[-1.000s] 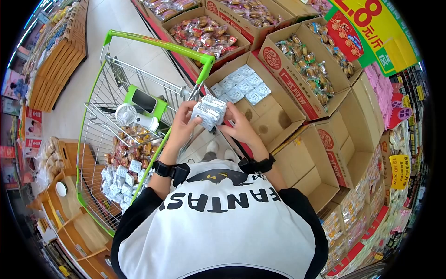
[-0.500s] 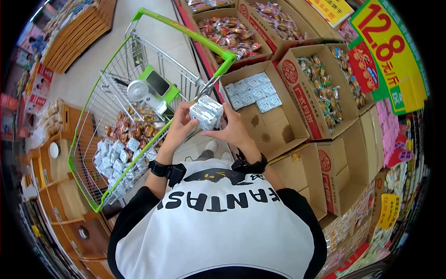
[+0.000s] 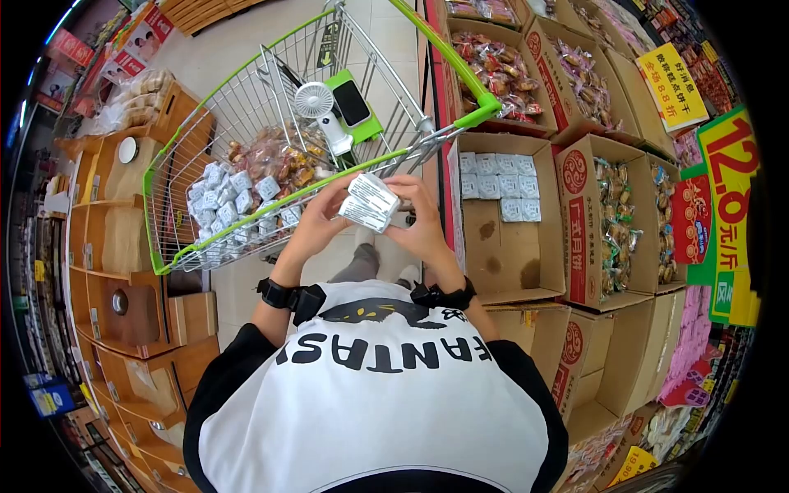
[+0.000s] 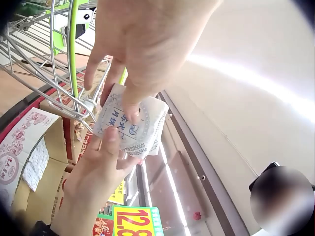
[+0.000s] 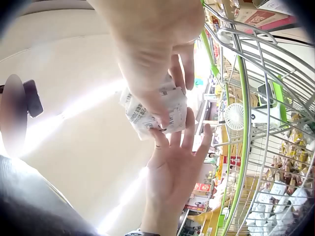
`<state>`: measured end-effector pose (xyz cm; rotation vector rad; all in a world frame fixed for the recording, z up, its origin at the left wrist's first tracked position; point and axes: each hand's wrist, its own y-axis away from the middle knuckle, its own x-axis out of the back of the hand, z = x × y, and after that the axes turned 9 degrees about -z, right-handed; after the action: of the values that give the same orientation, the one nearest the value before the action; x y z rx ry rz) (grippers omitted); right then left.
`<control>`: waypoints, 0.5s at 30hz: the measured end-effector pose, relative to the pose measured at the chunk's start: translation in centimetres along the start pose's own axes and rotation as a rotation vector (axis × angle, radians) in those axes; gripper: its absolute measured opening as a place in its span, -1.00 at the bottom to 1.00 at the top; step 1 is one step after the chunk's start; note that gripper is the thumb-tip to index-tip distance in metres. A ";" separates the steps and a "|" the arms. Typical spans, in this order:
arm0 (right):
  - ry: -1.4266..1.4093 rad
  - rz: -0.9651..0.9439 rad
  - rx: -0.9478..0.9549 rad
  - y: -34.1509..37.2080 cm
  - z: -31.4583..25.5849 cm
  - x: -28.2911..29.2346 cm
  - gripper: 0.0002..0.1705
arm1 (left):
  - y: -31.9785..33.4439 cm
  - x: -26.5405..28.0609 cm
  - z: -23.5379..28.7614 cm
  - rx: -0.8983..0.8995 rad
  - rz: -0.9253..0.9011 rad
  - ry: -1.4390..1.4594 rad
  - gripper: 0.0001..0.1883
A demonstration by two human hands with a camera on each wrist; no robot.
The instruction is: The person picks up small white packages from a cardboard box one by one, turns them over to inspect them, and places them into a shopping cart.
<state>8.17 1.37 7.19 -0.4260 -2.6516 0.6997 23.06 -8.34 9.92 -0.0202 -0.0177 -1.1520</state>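
Between both hands, in front of the chest, sits a small stack of white paper-wrapped mooncakes [image 3: 370,205] with printed labels. My left hand [image 3: 316,230] grips the stack from the left and my right hand [image 3: 423,220] from the right. In the left wrist view, both thumbs press on the blue-printed face of the top wrapper [image 4: 129,120]. The right wrist view shows fingers around the opposite edge of the packets [image 5: 157,110]. Just beyond the hands is the green-edged shopping cart [image 3: 279,197], holding many white packets [image 3: 222,201] and a heap of clear-wrapped pastries [image 3: 279,156].
A small white fan [image 3: 316,103] and a phone [image 3: 352,103] on a green holder sit at the cart. To the right, a cardboard box [image 3: 518,271] holds rows of white packets [image 3: 499,185]; other boxes of wrapped pastries surround it. Wooden shelves [image 3: 123,271] stand to the left.
The view has turned left, so cart and boxes now stand farther right and upright in the frame. Both hands keep hold of the mooncakes, which have tilted to show a printed face.
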 end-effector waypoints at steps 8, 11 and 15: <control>-0.074 -0.024 -0.057 -1.1 -0.3 0.8 -0.42 | -1.8 0.0 0.7 -0.122 -0.048 -0.064 -0.27; -0.056 -0.077 -0.048 -2.7 -1.2 0.5 -0.43 | -2.1 1.2 0.8 -0.180 -0.076 -0.143 -0.29; -0.091 -0.122 -0.138 -4.8 -1.4 -1.4 -0.46 | -1.6 4.5 1.1 -0.104 -0.091 -0.095 -0.30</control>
<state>9.04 -2.59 10.44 -0.2715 -2.7947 0.5119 23.38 -13.06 11.15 -0.1682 -0.0431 -1.2417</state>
